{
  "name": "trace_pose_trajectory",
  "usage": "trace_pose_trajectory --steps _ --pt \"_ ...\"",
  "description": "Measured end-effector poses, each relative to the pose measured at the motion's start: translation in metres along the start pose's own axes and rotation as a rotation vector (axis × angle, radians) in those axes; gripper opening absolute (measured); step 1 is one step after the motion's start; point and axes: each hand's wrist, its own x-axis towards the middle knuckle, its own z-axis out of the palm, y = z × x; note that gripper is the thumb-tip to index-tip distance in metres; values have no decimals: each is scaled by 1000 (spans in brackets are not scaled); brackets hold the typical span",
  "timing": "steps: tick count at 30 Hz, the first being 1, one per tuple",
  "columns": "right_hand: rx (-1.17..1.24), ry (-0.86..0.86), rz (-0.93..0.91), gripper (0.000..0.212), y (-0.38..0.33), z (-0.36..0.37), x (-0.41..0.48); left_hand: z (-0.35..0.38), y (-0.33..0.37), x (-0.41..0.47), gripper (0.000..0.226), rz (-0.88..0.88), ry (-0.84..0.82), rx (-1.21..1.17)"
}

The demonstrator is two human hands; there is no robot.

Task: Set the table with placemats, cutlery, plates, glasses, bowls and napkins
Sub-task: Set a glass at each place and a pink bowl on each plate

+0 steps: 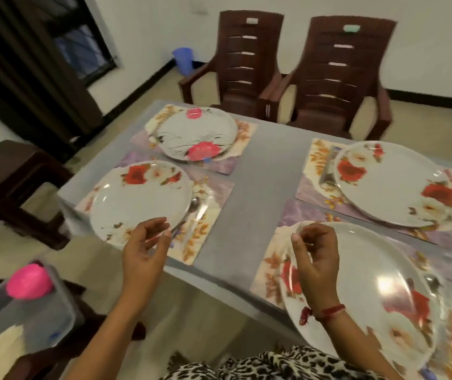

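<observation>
Holds nothing: fingers (pixel 164 233) loosely curled on left hand (pixel 145 250) and right hand (pixel 318 259); probably best to set glasses just beside plates (pixel 137 200).

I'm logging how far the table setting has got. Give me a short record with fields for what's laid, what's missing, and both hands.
placemats: four on the table
plates: four, one on each placemat
spoon: beside the near-left plate, partly under it
glasses, bowls, napkins: none seen on the table
left hand: loosely curled, empty, by the near-left plate's rim
right hand: loosely curled, empty, over the near-right plate
</observation>
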Motion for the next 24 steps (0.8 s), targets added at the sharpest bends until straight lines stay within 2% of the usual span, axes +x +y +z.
trace_pose_trajectory --steps 3,7,11,13,16,19,24 --pt "61 -154 -15 15 -11 77 -26 -74 -26 -1 20 -27 113 12" --pt "113 -344 -14 20 -26 177 -64 -170 -69 -12 31 -115 307 10" --pt "150 -513 2 25 -41 275 -100 -264 -109 -32 15 -222 470 92" --pt "169 -605 8 28 -47 320 -118 -308 -129 -48 13 -261 542 143" --pt "186 -768 25 20 -50 372 -139 -350 -151 -75 17 -348 641 139" --pt "152 -920 46 25 -44 415 -159 -378 -173 -104 18 -444 677 158" --pt "18 -1194 77 33 -7 476 -179 -400 -225 -123 43 -606 610 221"
